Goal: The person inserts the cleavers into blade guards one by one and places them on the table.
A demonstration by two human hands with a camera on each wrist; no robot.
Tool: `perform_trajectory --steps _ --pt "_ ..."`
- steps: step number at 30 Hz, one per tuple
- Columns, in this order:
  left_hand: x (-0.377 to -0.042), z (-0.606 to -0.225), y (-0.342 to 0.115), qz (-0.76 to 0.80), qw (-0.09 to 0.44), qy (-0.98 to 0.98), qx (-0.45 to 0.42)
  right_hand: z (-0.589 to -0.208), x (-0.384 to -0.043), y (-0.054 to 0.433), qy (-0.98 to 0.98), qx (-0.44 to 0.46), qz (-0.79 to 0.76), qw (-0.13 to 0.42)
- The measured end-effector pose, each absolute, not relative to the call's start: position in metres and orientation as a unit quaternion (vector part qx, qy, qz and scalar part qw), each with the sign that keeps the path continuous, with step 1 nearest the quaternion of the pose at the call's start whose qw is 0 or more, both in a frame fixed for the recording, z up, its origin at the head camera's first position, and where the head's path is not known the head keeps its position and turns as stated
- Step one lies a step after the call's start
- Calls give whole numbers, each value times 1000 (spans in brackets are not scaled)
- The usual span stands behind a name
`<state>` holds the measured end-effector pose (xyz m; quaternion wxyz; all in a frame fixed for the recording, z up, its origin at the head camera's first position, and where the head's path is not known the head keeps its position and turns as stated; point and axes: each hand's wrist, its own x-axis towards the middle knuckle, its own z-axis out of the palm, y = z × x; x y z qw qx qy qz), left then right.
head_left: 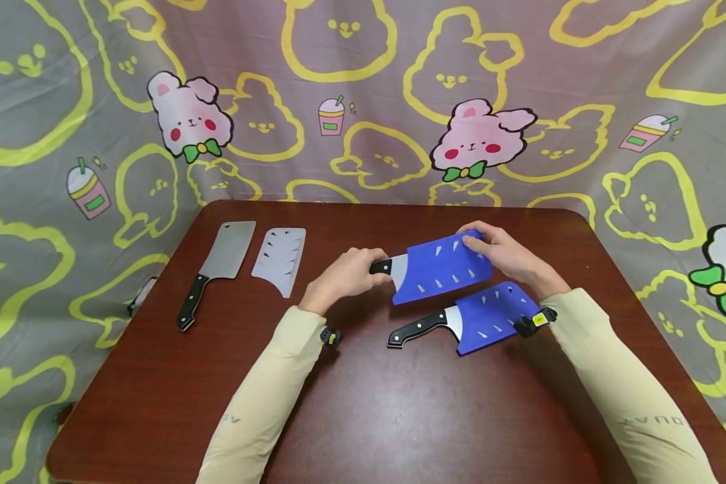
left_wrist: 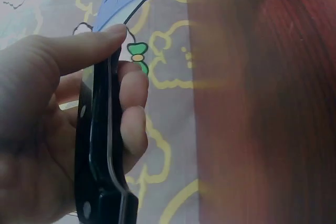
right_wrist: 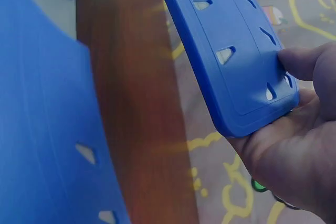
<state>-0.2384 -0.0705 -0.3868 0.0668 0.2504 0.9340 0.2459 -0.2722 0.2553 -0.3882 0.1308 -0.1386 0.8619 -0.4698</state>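
Observation:
My left hand (head_left: 352,274) grips the black handle (left_wrist: 100,140) of a cleaver, its thumb lying near the blade's heel. Most of that blade is hidden in a blue blade cover (head_left: 444,265) with small slots; a strip of bare metal shows beside the handle. At the cover's far end, my right hand (head_left: 501,250) pinches the corner between thumb and fingers, plainly seen in the right wrist view (right_wrist: 299,93). Just below, on the table, lies a second cleaver (head_left: 420,328) whose blade sits in another blue cover (head_left: 490,323).
Toward the table's left lie a bare cleaver (head_left: 230,250), handle toward me, and a white slotted blade cover (head_left: 280,259) beside it. The brown table (head_left: 363,417) has rounded far corners. A patterned curtain (head_left: 375,101) hangs behind it and along both sides.

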Motion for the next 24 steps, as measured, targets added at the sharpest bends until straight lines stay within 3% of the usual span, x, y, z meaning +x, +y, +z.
perform_trajectory --steps 24 --pt "-260 -407 -34 207 116 952 192 -420 -316 258 880 -104 -442 141"
